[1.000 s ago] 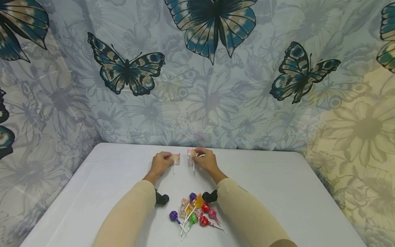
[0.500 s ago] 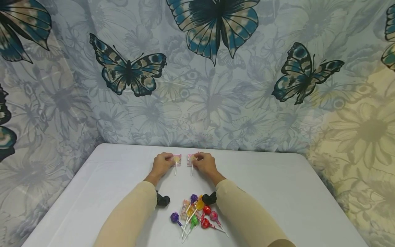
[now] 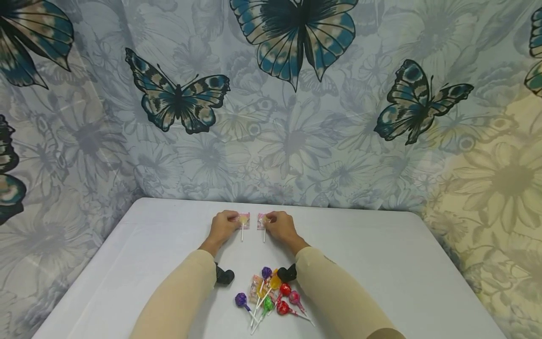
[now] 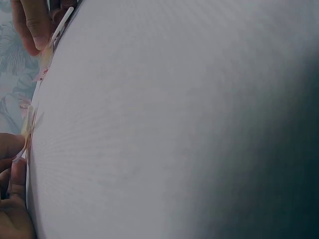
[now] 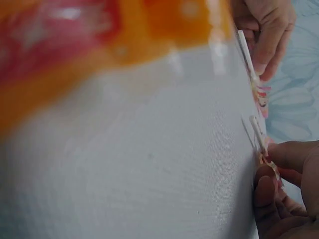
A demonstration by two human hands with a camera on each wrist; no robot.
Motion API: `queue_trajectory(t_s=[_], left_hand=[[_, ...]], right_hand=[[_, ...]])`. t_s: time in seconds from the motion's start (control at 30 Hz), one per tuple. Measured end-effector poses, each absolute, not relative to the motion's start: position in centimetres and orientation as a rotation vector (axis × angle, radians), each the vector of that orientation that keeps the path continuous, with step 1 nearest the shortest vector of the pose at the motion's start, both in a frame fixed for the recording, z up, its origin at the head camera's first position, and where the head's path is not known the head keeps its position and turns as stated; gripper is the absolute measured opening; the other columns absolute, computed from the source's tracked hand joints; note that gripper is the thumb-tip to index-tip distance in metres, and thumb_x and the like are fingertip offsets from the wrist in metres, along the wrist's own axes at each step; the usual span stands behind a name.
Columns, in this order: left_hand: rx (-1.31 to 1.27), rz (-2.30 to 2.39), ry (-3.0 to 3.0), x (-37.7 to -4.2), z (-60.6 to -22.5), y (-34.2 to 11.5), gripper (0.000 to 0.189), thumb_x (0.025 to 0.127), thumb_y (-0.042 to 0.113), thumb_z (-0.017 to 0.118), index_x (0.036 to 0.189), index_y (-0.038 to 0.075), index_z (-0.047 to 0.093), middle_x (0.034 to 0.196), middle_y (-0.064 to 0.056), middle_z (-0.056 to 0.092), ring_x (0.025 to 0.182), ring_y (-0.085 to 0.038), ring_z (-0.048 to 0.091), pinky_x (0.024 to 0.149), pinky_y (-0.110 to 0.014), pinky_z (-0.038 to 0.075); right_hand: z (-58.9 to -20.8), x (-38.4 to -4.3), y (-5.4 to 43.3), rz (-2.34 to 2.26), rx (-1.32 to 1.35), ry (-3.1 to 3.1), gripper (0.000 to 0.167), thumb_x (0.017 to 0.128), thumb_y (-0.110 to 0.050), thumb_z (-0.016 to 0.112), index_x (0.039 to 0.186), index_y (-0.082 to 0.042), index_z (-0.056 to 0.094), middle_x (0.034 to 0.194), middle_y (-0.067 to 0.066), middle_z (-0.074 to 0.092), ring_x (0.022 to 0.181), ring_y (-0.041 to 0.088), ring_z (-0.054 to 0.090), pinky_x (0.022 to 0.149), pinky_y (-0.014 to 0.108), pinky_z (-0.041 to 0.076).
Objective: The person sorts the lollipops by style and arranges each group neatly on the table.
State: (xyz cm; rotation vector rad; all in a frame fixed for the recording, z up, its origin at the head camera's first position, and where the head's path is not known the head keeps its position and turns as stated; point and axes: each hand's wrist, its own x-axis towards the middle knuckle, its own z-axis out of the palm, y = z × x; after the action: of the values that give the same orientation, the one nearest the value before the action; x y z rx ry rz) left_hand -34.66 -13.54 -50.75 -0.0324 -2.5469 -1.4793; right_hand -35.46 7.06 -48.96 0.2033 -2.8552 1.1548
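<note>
Near the far edge of the white table, my left hand [image 3: 223, 228] pinches the wrapper edge of a pale yellow lollipop [image 3: 243, 220] in clear and pink wrapping. Its white stick points toward me. A small gap to the right, my right hand [image 3: 282, 228] pinches a similar wrapped lollipop [image 3: 261, 221], its head partly hidden behind the fingers. In the left wrist view, thumb and finger of the left hand [image 4: 14, 174] close on the wrapper. The right wrist view has the right hand [image 5: 289, 184] holding its lollipop by the wrapped head, stick free.
Between my forearms lies a pile of lollipops: purple [image 3: 241, 299], green [image 3: 268, 303], red [image 3: 283, 308], pink [image 3: 294, 297] and orange-yellow [image 3: 275, 282]. An orange and pink wrapper [image 5: 164, 25] blurs close to the right wrist camera. Butterfly-print cloth [image 3: 292, 155] hangs behind the table [image 3: 360, 263].
My right hand has lowered its lollipop slightly and shifted its fingers, so it lies level with the left one. The left hand has barely moved. The head view has shifted a little.
</note>
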Motion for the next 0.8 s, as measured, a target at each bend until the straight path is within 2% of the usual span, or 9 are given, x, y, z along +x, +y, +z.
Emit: queue_trajectory(t_s=[0.43,0.8], left_hand=[[-0.026,-1.476,-2.549,-34.72,-50.81,-13.51,0.034,0.078,-0.001,0.074,0.111,-0.006,0.068,0.108,-0.017,0.066,0.102,-0.030,0.060,0.089,-0.041,0.048],[-0.034,-1.447,-2.554,-34.54,-50.67,-13.47,0.034,0.078,-0.001,0.073,0.111,-0.008,0.067,0.106,-0.018,0.067,0.102,-0.032,0.060,0.089,-0.043,0.047]], right_hand=[[-48.59,-35.35,6.76,1.059,0.247,-2.900,0.029,0.082,-0.010,0.070,0.110,-0.004,0.072,0.078,-0.001,0.060,0.074,0.017,0.052,0.066,0.031,0.045],[-48.32,-35.14,6.62,1.116,0.206,-2.917,0.034,0.079,-0.009,0.073,0.112,-0.003,0.071,0.086,0.002,0.062,0.083,0.021,0.055,0.076,0.037,0.048]])
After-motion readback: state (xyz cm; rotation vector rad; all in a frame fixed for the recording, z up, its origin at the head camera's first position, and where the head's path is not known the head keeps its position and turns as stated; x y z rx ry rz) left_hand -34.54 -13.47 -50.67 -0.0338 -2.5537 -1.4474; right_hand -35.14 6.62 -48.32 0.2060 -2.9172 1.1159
